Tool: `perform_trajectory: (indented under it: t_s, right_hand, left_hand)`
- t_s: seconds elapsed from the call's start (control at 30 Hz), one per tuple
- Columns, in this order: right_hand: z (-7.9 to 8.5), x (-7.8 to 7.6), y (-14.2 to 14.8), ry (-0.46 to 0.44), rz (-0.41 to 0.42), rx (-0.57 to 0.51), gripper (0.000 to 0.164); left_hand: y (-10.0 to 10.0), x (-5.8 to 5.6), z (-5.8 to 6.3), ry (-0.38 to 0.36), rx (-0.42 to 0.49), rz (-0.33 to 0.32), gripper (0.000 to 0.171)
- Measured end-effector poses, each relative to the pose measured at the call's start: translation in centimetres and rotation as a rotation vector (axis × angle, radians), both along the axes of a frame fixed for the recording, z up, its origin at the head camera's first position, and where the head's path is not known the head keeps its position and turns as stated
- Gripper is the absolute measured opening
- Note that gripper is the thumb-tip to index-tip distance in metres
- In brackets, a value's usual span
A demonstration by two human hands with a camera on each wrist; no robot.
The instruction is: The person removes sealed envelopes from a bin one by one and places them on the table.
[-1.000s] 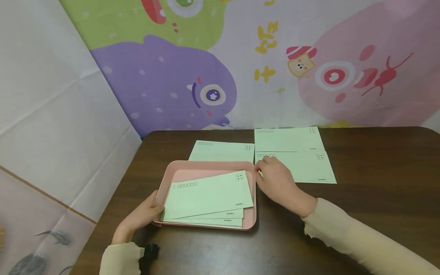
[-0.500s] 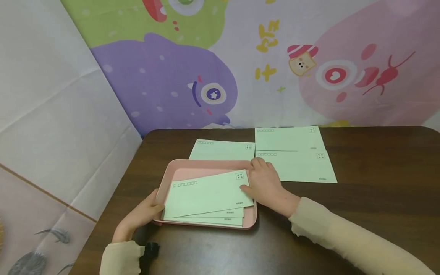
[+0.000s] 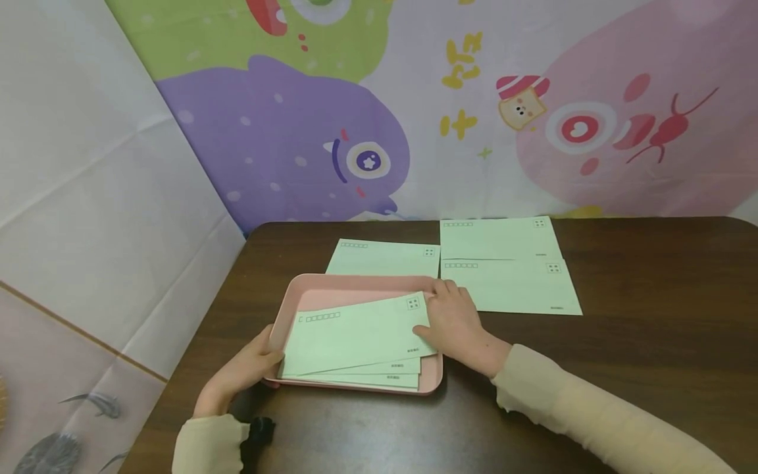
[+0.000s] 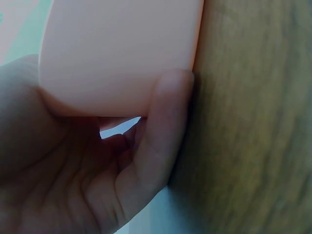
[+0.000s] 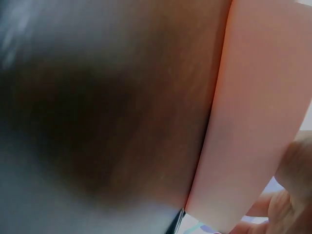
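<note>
A shallow pink tray (image 3: 355, 282) sits on the table with several pale green envelopes (image 3: 355, 339) fanned in it. My left hand (image 3: 245, 365) grips the tray's left side, its thumb over the rim. In the left wrist view, a finger (image 4: 168, 112) presses against the outer wall close to the wood. On the opposite side, my right hand (image 3: 456, 322) holds the upper right rim. Its thumb reaches inside over the top envelope, while the other fingers lie over the far corner. The right wrist view shows the tray's side wall (image 5: 253, 102) and part of that hand.
Behind the tray lies one envelope (image 3: 385, 257), its lower part hidden. Two more, a back envelope (image 3: 497, 238) and a front envelope (image 3: 515, 286), lie to the right. The dark wooden table (image 3: 651, 296) ends at a cartoon-printed cloth (image 3: 450, 178).
My right hand has moved left from just beside the tray's upper right corner onto the rim, its thumb now inside. The left hand and the tray have stayed nearly in place.
</note>
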State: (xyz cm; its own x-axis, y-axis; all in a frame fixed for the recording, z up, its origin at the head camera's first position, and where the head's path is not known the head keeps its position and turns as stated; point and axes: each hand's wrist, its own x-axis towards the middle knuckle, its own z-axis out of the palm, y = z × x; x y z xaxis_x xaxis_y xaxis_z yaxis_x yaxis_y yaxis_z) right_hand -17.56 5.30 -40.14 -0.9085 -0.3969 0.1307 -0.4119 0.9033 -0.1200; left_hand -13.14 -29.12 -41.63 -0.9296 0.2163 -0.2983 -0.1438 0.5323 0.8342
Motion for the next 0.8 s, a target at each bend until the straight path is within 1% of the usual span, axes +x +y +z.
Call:
perform_trajectory:
  t_s: [0.07,0.13,0.27,0.3,0.37,0.47,0.73,0.8]
  right_hand:
    - [0.0,0.0,0.0,0.008,-0.007,-0.028,0.046]
    - [0.0,0.1,-0.1,0.028,-0.013,-0.045,0.047]
    - [0.1,0.3,0.0,0.045,-0.019,-0.110,0.031]
    - [0.1,0.3,0.1,0.052,-0.020,-0.129,0.031]
    - [0.1,0.4,0.1,0.055,-0.019,-0.172,0.035]
    - [0.2,0.6,0.1,0.082,-0.018,-0.207,0.033]
    - [1.4,1.1,0.4,0.126,0.001,-0.260,0.019]
    - [1.7,1.3,0.5,0.124,0.003,-0.276,0.017]
  left_hand:
    - [0.0,0.0,0.0,0.005,0.000,-0.005,0.042]
    - [0.0,0.0,0.1,0.003,-0.003,-0.003,0.041]
    - [0.2,0.0,0.2,-0.008,-0.012,0.011,0.041]
    - [0.2,0.0,0.3,-0.010,-0.015,0.015,0.041]
    - [0.3,0.0,0.4,-0.011,-0.018,0.020,0.042]
    - [0.3,0.1,0.4,-0.007,-0.022,0.021,0.043]
    - [0.3,0.1,0.4,0.001,-0.027,0.013,0.043]
    - [0.3,0.0,0.4,0.003,-0.031,0.012,0.044]
